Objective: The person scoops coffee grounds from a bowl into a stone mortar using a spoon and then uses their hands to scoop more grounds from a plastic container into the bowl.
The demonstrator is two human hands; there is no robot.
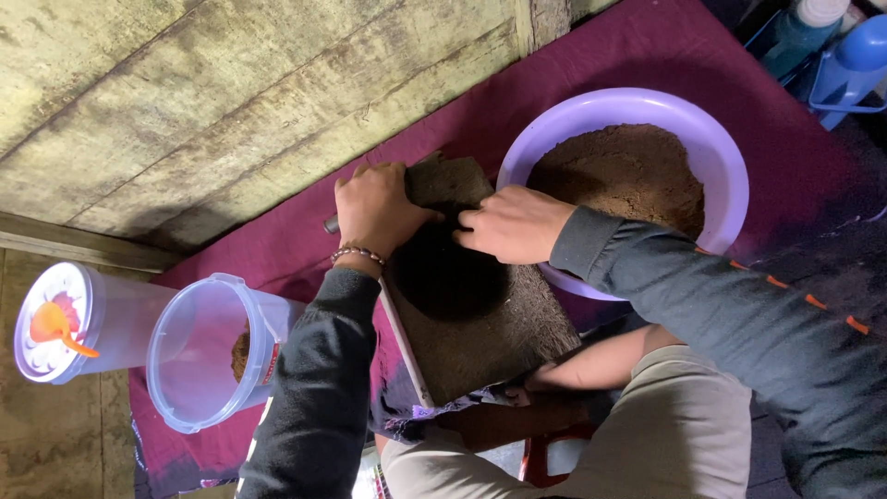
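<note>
- A board rests across the person's lap, both hands on its far end.
- A powder-filled basin sits right of it.
- Two plastic jars lie left, apparently on their sides.

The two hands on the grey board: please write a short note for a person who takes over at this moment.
Left hand: grip closed around a dark handle at the board's far end.
Right hand: resting flat on the grey board, over its dark middle patch.
The board lies tilted across the lap, its edge next to the purple basin, which holds brown powder.
An open clear jar on the left holds a little brown material; a lidded jar lies beside it.
How much work is done or left cannot be told.
</note>
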